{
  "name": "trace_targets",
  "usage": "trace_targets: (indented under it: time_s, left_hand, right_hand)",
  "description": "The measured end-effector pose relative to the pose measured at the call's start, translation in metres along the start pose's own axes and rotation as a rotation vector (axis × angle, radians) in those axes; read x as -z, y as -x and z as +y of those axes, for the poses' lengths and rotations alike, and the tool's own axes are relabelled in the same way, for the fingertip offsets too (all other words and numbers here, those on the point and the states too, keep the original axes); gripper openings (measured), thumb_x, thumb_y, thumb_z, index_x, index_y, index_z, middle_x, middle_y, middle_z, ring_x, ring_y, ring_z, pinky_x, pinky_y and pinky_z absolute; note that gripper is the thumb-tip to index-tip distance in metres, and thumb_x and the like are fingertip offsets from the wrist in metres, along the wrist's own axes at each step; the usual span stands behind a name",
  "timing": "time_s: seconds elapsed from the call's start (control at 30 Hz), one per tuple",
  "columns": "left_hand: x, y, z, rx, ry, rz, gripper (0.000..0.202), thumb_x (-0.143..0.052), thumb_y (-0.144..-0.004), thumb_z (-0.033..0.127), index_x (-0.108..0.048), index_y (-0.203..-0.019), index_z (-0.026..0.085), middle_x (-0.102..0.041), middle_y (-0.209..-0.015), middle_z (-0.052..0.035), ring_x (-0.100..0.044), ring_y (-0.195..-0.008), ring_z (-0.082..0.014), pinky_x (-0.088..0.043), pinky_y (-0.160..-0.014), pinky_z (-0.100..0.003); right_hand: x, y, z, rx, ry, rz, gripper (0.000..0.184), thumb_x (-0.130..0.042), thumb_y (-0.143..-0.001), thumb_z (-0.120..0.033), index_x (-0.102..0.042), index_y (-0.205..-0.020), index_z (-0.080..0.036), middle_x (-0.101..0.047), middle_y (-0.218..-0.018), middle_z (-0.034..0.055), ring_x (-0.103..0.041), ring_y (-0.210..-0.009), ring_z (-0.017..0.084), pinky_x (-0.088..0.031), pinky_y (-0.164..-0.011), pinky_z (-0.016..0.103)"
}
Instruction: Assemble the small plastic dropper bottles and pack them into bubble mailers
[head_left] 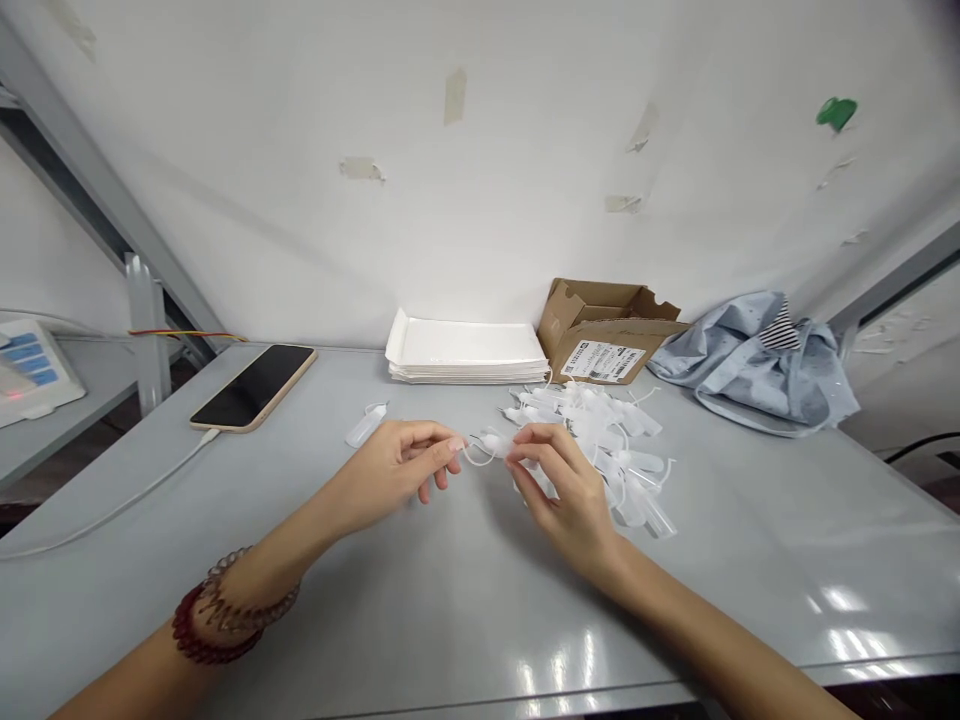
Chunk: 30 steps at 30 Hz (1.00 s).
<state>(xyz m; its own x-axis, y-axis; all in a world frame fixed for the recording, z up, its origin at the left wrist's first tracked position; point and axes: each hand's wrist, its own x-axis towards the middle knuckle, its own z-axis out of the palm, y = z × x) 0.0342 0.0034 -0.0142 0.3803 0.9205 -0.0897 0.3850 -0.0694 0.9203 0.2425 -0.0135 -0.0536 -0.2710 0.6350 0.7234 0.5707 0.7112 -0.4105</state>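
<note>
Between my hands is a small translucent needle-tip bottle (pixel 493 443), its thin metal needle pointing left and a white cap strap curving below it. My right hand (pixel 566 490) grips the bottle body between thumb and fingertips, hiding most of it. The thumb and forefinger of my left hand (pixel 409 462) pinch the free end of the strap, near the needle tip; the small end itself is covered. Just behind my left hand, a single similar bottle (pixel 366 427) lies on the table. Beyond and right of my right hand spreads a loose pile of these bottles (pixel 600 415).
A stack of white trays or flat boxes (pixel 469 345) and an open cardboard box (pixel 600 345) stand against the wall. Blue patterned cloth (pixel 757 370) lies at the right. A phone (pixel 255 387) with a charging cable (pixel 142 498) rests on the grey table (pixel 420 620).
</note>
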Motion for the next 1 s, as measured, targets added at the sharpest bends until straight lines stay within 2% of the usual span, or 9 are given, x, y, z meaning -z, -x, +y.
trace_targets:
  time_s: [0.17, 0.3, 0.43, 0.53, 0.7, 0.87, 1.0]
  left_hand:
    - [0.0010, 0.0043, 0.0030, 0.056, 0.087, -0.027, 0.020, -0.063, -0.077, 0.037, -0.069, -0.089, 0.022, -0.062, -0.064, 0.0017, -0.058, -0.051, -0.0118, -0.051, -0.056, -0.025]
    - [-0.0005, 0.0061, 0.0025, 0.066, 0.185, -0.081, 0.017, -0.069, -0.074, 0.032, -0.071, -0.088, 0.023, -0.064, -0.071, 0.0017, -0.058, -0.054, -0.0111, -0.053, -0.058, -0.025]
    - [-0.0016, 0.0058, -0.0004, 0.055, 0.213, -0.013, 0.019, -0.065, -0.079, 0.037, -0.072, -0.086, 0.022, -0.066, -0.067, -0.0001, -0.059, -0.054, -0.0123, -0.053, -0.058, -0.026]
    - [-0.0009, 0.0050, -0.0028, 0.024, 0.215, 0.037, 0.023, -0.060, -0.082, 0.039, -0.073, -0.087, 0.020, -0.068, -0.072, -0.0024, -0.059, -0.056, -0.0128, -0.053, -0.057, -0.027]
    - [-0.0003, 0.0050, -0.0025, -0.018, 0.293, 0.112, 0.024, -0.062, -0.082, 0.040, -0.073, -0.091, 0.022, -0.069, -0.079, -0.0038, -0.061, -0.071, -0.0156, -0.052, -0.060, -0.025]
    - [-0.0006, 0.0042, -0.0028, -0.027, 0.241, 0.196, 0.019, -0.068, -0.077, 0.039, -0.073, -0.075, 0.021, -0.067, -0.070, -0.0007, -0.057, -0.062, -0.0119, -0.049, -0.058, -0.023]
    - [-0.0014, 0.0037, -0.0010, -0.034, 0.178, 0.171, 0.020, -0.066, -0.079, 0.039, -0.074, -0.081, 0.022, -0.068, -0.072, 0.0000, -0.057, -0.062, -0.0111, -0.049, -0.060, -0.023]
  right_hand:
    - [0.0010, -0.0005, -0.0006, -0.005, 0.011, -0.001, 0.018, -0.044, -0.087, -0.006, -0.054, -0.091, -0.021, -0.050, -0.093, 0.0064, -0.056, -0.082, 0.016, -0.049, -0.066, 0.031]
    - [0.0013, -0.0004, -0.0004, -0.002, 0.018, 0.021, 0.019, -0.045, -0.087, -0.006, -0.053, -0.093, -0.022, -0.049, -0.091, 0.0055, -0.055, -0.082, 0.016, -0.049, -0.066, 0.031]
    - [0.0015, -0.0008, -0.0009, -0.003, 0.014, 0.052, 0.017, -0.048, -0.086, -0.006, -0.053, -0.091, -0.021, -0.049, -0.091, 0.0054, -0.055, -0.083, 0.016, -0.048, -0.068, 0.032]
    - [0.0023, -0.0019, -0.0023, -0.028, -0.003, 0.067, 0.014, -0.049, -0.086, -0.009, -0.053, -0.091, -0.021, -0.050, -0.090, 0.0053, -0.055, -0.083, 0.017, -0.049, -0.068, 0.033]
    - [0.0040, -0.0025, -0.0047, -0.050, -0.059, 0.040, 0.014, -0.052, -0.085, -0.009, -0.051, -0.094, -0.021, -0.051, -0.089, 0.0048, -0.055, -0.080, 0.016, -0.048, -0.066, 0.031]
    - [0.0054, -0.0007, -0.0063, -0.080, -0.112, 0.046, 0.014, -0.054, -0.085, -0.011, -0.052, -0.094, -0.021, -0.052, -0.091, 0.0051, -0.055, -0.084, 0.017, -0.047, -0.066, 0.030]
    - [0.0062, 0.0011, -0.0068, -0.052, -0.169, 0.067, 0.019, -0.056, -0.083, -0.008, -0.053, -0.097, -0.021, -0.052, -0.094, 0.0055, -0.055, -0.088, 0.017, -0.047, -0.070, 0.031]
